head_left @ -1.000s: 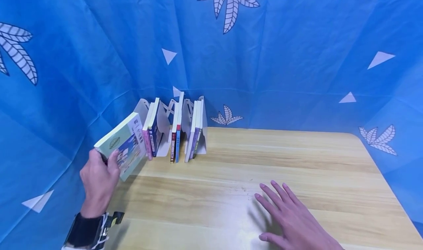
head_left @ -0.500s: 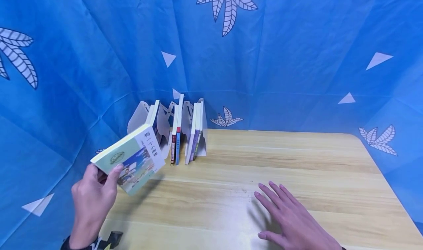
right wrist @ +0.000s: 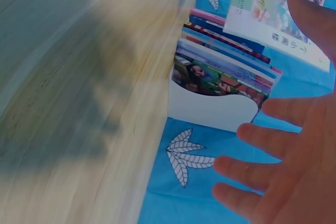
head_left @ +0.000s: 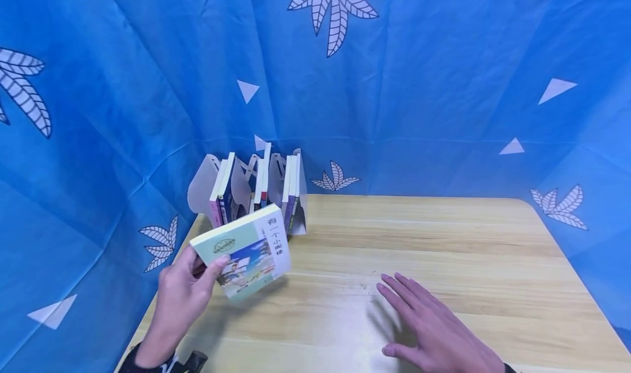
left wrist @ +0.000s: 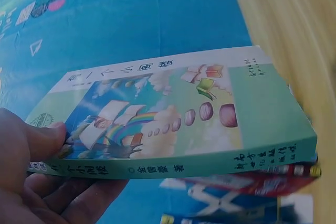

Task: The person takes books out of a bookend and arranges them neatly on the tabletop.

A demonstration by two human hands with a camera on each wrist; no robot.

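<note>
My left hand (head_left: 184,293) pinches a light-green book (head_left: 248,258) by one end, thumb on the illustrated cover and fingers beneath. The book is tilted above the table, in front of the rack. In the left wrist view, its green spine with dark lettering faces me, and the cover shows a rainbow and floating books. My right hand (head_left: 429,323) hovers over the table with its fingers spread and straight, holding nothing. Behind the held book, a white book rack (head_left: 203,184) carries several upright books (head_left: 291,184), whose lower parts the held book partly hides.
The rack stands at the back left of the wooden table (head_left: 419,236). A blue cloth (head_left: 443,61) with white leaf and triangle prints hangs behind and along both sides.
The left hand has drawn the green book away from the left end of the rack, then moved it right and toward me. The right hand stays nearly in place.
</note>
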